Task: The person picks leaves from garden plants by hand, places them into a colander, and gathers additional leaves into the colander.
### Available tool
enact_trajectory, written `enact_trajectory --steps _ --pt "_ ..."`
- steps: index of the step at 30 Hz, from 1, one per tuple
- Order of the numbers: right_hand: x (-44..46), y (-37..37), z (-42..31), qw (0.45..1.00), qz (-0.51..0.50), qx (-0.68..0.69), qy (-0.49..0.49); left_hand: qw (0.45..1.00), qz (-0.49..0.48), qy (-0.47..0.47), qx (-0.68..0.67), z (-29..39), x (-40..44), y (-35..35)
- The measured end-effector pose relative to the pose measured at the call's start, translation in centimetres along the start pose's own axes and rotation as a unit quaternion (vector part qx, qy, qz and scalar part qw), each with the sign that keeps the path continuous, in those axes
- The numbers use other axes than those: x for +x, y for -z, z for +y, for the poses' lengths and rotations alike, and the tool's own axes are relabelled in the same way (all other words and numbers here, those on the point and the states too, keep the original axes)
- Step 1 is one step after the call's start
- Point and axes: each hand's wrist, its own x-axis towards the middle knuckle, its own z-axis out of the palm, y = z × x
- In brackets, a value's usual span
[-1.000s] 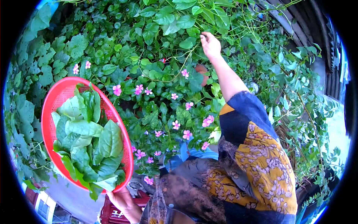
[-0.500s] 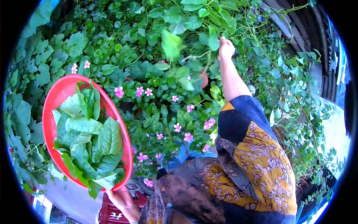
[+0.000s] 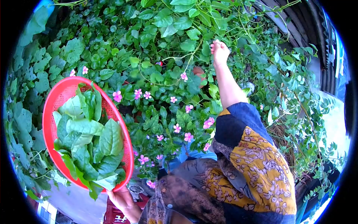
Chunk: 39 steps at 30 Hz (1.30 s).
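Observation:
A red plastic basket (image 3: 128,145) full of large green leaves (image 3: 110,138) is tilted at the left. My left hand (image 3: 122,199) grips its lower rim, fingers partly hidden beneath it. My right hand (image 3: 219,51) is raised at the upper middle, its fingers curled closed beside the climbing vine leaves (image 3: 188,45). Whatever those fingers hold, if anything, is too small to make out. Pink flowers (image 3: 177,128) bloom among the leaves between the basket and my right forearm.
A terracotta pot (image 3: 198,71) shows behind the flowers. Dense foliage surrounds both arms. A red crate (image 3: 115,212) stands below my left hand, corrugated sheeting (image 3: 322,41) is at the upper right, and grey ground (image 3: 74,199) shows at the lower left.
My right hand has moved right and slightly down from its place a second ago. The vine leaves that swung in a blur half a second ago have settled. The basket is nearly still.

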Motion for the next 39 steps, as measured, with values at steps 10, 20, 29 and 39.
enact_trajectory --steps 10,20,29,39 --pt "2.6 -4.2 -1.1 0.879 -0.151 -0.45 -0.034 1.0 -0.003 0.005 0.014 0.3 -0.2 -1.5" --pt "3.6 -5.1 -1.7 0.942 -0.171 -0.084 -0.277 1.0 0.024 -0.004 0.005 0.0 0.0 -1.1" --pt "-1.2 -1.6 -5.6 0.953 -0.221 -0.076 -0.192 1.0 0.023 0.017 0.008 -0.3 0.2 -0.8" --pt "-12.2 2.6 -13.4 0.918 -0.391 0.034 -0.049 1.0 -0.001 0.026 -0.004 0.0 -0.5 -1.2"
